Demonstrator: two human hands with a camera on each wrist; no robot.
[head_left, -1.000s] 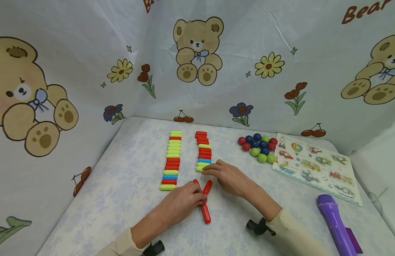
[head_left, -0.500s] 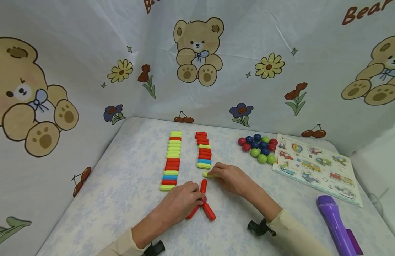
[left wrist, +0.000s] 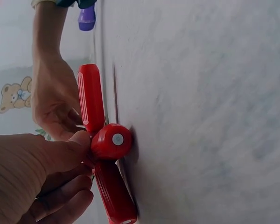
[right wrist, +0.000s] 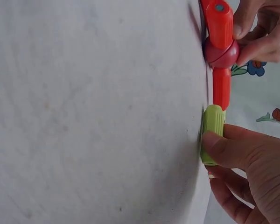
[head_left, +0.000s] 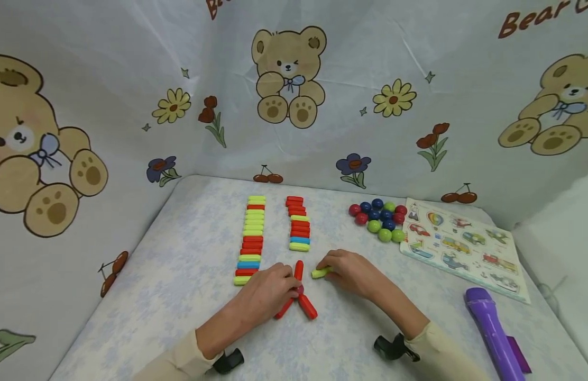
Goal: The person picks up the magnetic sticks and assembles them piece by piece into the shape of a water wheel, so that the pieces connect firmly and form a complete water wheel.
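Observation:
In the head view my left hand [head_left: 270, 288] pinches a three-armed piece at its hub. The piece has red rods [head_left: 307, 307] spreading from a dark red ball [right wrist: 222, 53], one arm pointing away from me. The left wrist view shows thumb and fingers at the hub, close over the table. My right hand [head_left: 351, 270] pinches a lime-green ribbed rod [right wrist: 213, 135] between thumb and fingers. This rod lies just right of the far red arm, its end close to that arm's tip in the right wrist view.
A long column of lime, red and blue rods [head_left: 253, 233] lies left, a shorter column [head_left: 300, 225] beyond the hands. Further right are red, blue and green balls [head_left: 386, 214], a picture board [head_left: 460, 243] and a purple toy microphone [head_left: 495, 333]. A bear-print cloth [head_left: 227, 153] hangs behind.
My right hand has drawn the lime-green rod from the near end of the shorter column towards the red piece. My left hand has turned the red piece, so one arm now points away.

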